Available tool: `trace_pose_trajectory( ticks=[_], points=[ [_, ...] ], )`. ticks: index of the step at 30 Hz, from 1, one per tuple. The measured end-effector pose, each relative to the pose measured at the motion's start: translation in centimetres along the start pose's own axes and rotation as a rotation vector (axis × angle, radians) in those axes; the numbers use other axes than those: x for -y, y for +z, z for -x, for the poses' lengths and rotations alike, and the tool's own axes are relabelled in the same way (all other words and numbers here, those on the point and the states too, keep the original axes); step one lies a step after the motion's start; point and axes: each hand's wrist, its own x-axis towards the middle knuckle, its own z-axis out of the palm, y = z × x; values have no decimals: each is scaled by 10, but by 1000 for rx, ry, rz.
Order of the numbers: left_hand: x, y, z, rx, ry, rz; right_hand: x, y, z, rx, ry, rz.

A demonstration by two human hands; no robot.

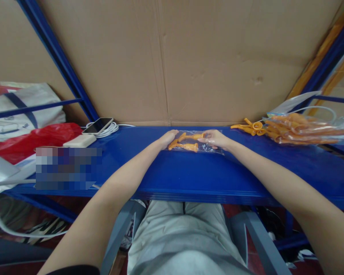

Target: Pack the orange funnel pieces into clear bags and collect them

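A clear plastic bag [213, 149] lies on the blue tabletop [172, 172] in front of me. Inside it are two orange plastic pieces [187, 146], slim and flared at one end, whose exact kind I cannot tell. My left hand [168, 139] has its fingers closed on the bag's left end. At the other side, my right hand [216, 139] pinches the bag near the flared end of the upper orange piece.
At the right lie loose orange pieces [250, 126] beside a big clear bag full of them [301, 128]. On the left are a phone [98, 126] on a coiled white cable [110, 130], a white power bank [79, 141] and a red plastic bag [57, 133]. Cardboard [166, 61] stands behind.
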Motion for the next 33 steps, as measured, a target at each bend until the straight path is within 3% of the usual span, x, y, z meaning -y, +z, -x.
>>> trace_pose_trajectory(
  ticks=[5,9,19,33],
  points=[
    [-4,5,5,77,-67,160,-2,8,-3,-75,-58,17],
    [-4,9,8,131,11,151,-7,12,-6,-128,-35,6],
    [-9,3,10,-30,178,-139,-7,11,-11,-169,58,-173],
    [-16,0,19,24,238,-354,-5,-4,-4,318,-107,-117]
  ],
)
